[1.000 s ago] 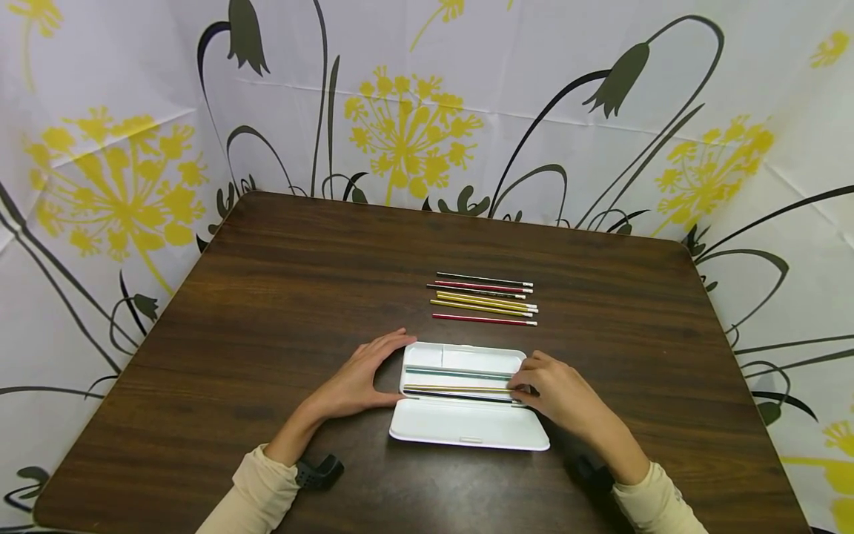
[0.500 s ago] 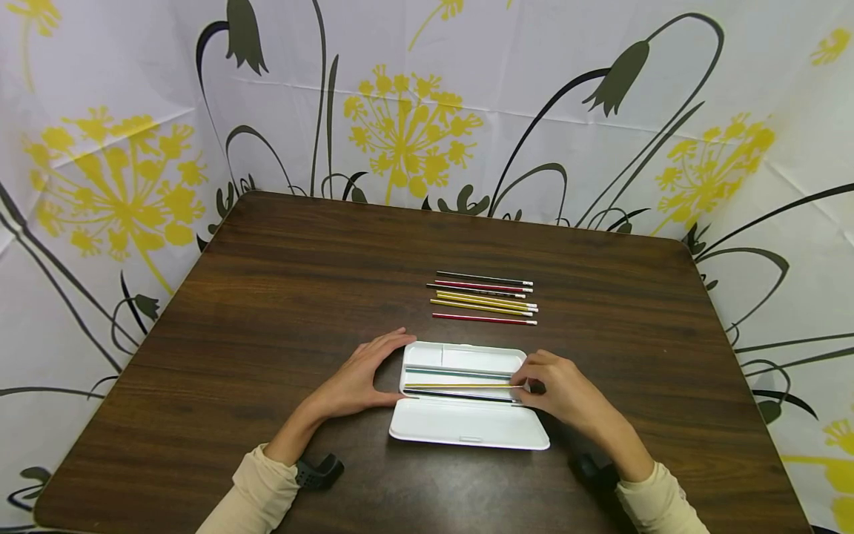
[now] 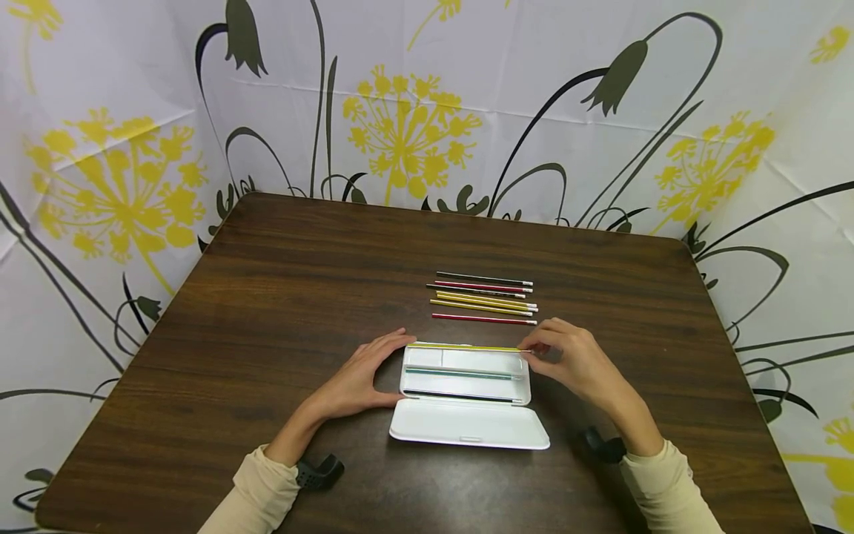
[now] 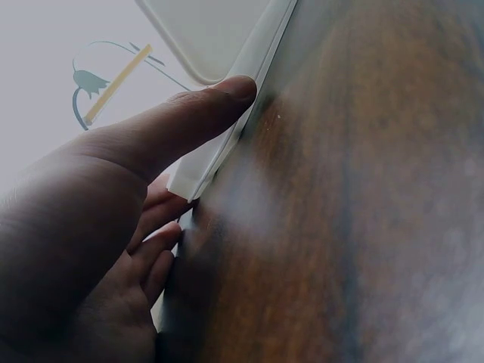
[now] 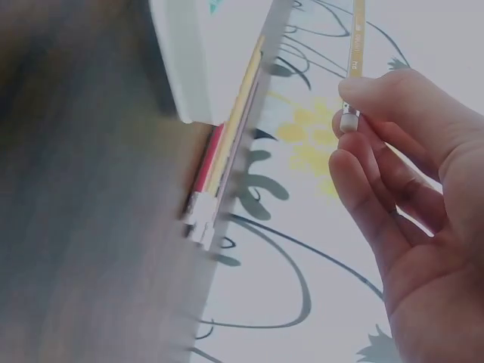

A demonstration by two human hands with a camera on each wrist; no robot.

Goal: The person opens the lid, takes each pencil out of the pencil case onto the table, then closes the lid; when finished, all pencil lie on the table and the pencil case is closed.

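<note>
A white pencil case (image 3: 469,425) lies with its lid folded down toward the person. Inside it are a teal pencil (image 3: 460,373) and a black pencil (image 3: 460,396). My left hand (image 3: 356,374) holds the case's left end, thumb at the near corner and fingers at the far one. Between thumb and fingers, my right hand (image 3: 570,352) pinches a yellow pencil (image 3: 463,346) by its eraser end, raised above the table. The right wrist view shows that grip on the yellow pencil (image 5: 355,53) closely; the left wrist view has the left thumb (image 4: 227,89) on the case edge.
Beyond the case, a row of loose pencils lies on the brown table (image 3: 300,274): black pencils (image 3: 483,279), red pencils (image 3: 483,320) and yellow pencils (image 3: 480,304), erasers to the right. A flowered white cloth (image 3: 287,111) hangs behind and at both sides.
The right hand has lifted the yellow pencil out of the case and carried it away from the person, up to the case's far edge. The left hand and the case have stayed in place.
</note>
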